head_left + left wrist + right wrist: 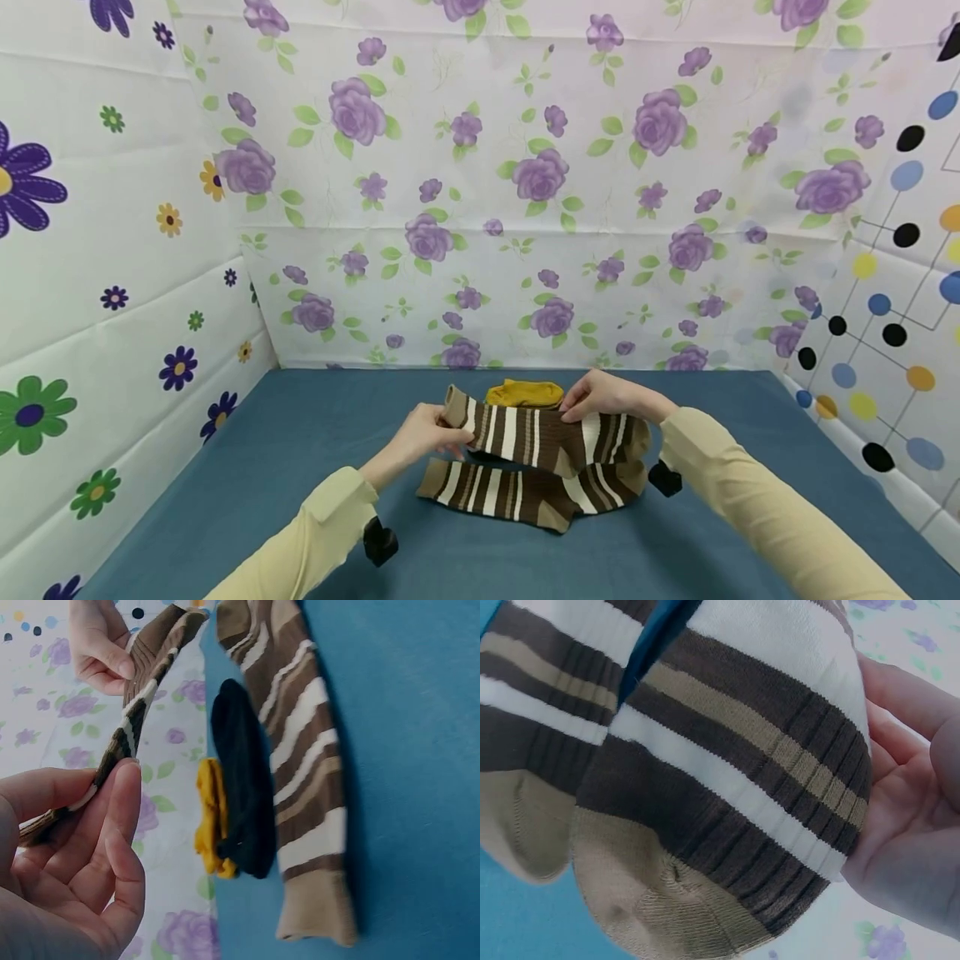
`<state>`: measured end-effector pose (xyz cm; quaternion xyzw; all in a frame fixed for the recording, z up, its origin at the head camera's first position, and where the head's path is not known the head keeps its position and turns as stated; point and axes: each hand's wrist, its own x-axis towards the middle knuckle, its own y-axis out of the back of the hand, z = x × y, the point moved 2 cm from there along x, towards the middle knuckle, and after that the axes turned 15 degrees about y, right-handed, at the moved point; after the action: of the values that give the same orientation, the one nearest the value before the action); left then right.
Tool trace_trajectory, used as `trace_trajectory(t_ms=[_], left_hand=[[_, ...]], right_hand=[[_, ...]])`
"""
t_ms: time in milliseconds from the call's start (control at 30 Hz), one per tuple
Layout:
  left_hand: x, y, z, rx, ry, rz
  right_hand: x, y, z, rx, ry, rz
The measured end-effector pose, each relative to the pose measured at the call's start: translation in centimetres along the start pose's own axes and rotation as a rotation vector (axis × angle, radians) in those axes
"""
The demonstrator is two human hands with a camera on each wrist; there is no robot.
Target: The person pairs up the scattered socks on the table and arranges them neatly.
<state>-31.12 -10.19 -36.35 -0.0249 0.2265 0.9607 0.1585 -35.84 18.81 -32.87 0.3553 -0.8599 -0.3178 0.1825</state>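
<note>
A brown sock with white and tan stripes [517,432] is held above the blue tabletop, stretched sideways between two hands. The left hand [422,429] pinches its tan cuff end between thumb and fingers. Farther along, the right hand [606,394] grips the upper edge near the middle; the tan toe [675,900] hangs toward the right wrist camera. Below and nearer lies a matching striped sock [495,493], flat on the table, its cuff to the left. In the left wrist view this lying sock [307,757] shows its full length.
Behind the held sock lie yellow socks [525,392], partly hidden. A dark sock [244,780] lies beside the yellow ones [211,817]. Flower-patterned sheets [495,183] close off the back and left of the blue table [247,500]; a dotted sheet [892,333] stands at right.
</note>
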Motion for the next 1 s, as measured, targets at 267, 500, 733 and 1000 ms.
trace_trajectory(t_ms=[267, 500, 733, 1000], left_hand=[[-0.8, -1.1, -1.5, -0.013, 0.015, -0.065], [-1.3, -1.7, -2.6, -0.013, 0.017, -0.088], [-1.6, -2.1, -3.4, -0.005, 0.06, -0.081], [-1.9, -2.4, -4.1, -0.068, 0.08, -0.114]], right_hand=[[-0.6, -1.3, 0.9, 0.013, -0.014, -0.036], [-0.8, -2.4, 1.5, 0.011, 0.001, -0.053], [-1.4, -2.9, 2.5, 0.02, 0.006, -0.085], [-3.2, -2.0, 3.5, 0.052, -0.012, -0.079]])
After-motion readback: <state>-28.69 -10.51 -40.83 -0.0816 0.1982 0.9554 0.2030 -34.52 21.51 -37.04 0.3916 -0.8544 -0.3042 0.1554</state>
